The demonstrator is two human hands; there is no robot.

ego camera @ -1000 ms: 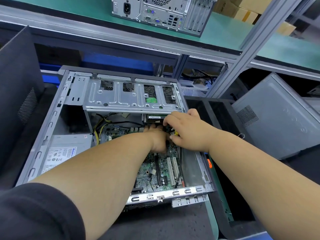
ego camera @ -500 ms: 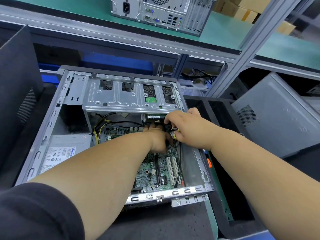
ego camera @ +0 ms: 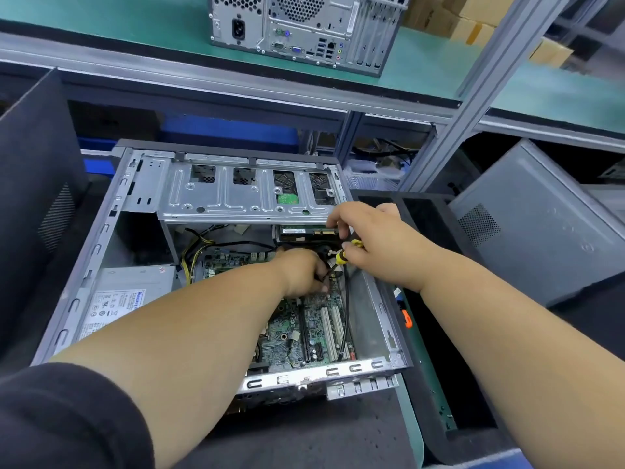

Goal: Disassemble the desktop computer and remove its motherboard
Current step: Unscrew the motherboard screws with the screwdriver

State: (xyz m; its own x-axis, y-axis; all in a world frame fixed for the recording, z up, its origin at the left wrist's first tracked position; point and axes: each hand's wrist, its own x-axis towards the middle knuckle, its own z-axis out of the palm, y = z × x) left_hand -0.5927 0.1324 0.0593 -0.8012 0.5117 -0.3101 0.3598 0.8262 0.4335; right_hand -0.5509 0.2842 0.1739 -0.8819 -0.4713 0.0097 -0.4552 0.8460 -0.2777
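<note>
— Where is the motherboard [ego camera: 297,333] found?
— It is seen flat inside the opened desktop case [ego camera: 98,252], below the drive cage [ego camera: 236,194]; the power supply [ego camera: 125,299] is seated at its left.
— And the hands?
— A yellow-handled screwdriver [ego camera: 341,255] is gripped by the right hand [ego camera: 378,245]; the left hand [ego camera: 301,272] is curled over the board, but what is held cannot be told.

Bench: a dark work surface [ego camera: 304,441] is carrying the opened computer case [ego camera: 84,265], lying on its side.
Upper shelf: a green-topped shelf [ego camera: 422,62] is bearing a second computer tower [ego camera: 304,28].
</note>
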